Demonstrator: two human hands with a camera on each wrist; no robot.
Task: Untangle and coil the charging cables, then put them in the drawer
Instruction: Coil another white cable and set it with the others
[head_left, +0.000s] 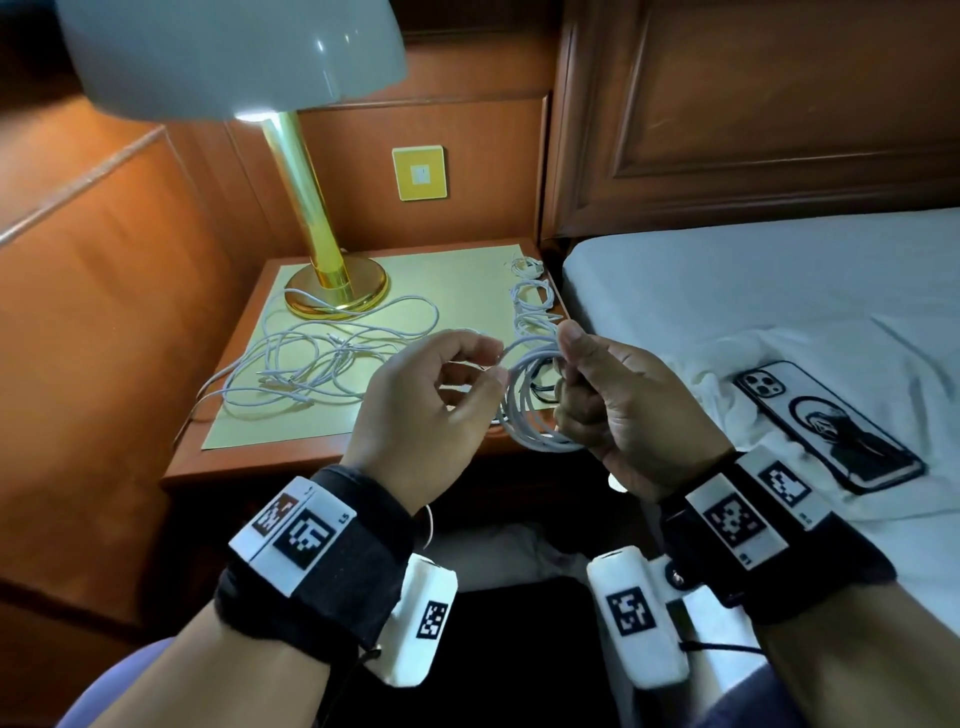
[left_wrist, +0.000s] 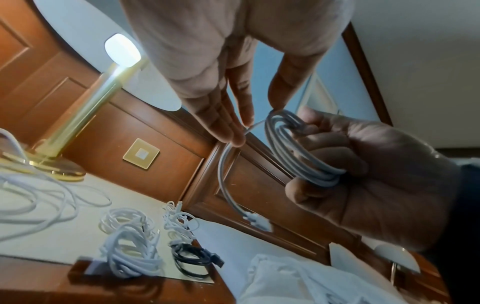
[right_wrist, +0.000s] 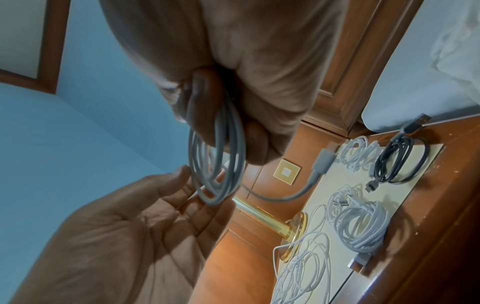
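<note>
My right hand (head_left: 613, 400) grips a coil of white charging cable (head_left: 524, 415) above the nightstand's front right corner. The coil's loose end hangs down and ends in a plug (left_wrist: 257, 222). My left hand (head_left: 436, 400) faces the coil with its fingers (left_wrist: 233, 131) fairly straight, touching the loose strand, and its thumb against the coil's top. A tangle of white cables (head_left: 322, 364) is spread over the yellow mat (head_left: 452, 280) on the nightstand (head_left: 234, 462). Several coiled white cables (left_wrist: 130, 257) and one black coil (left_wrist: 192, 261) lie along the mat's right edge.
A brass lamp (head_left: 332, 280) with a white shade stands at the nightstand's back left, its base beside the tangle. To the right is a bed (head_left: 753, 291) with a white sheet and a phone (head_left: 826, 426) on it. A wooden headboard and wall panels stand behind.
</note>
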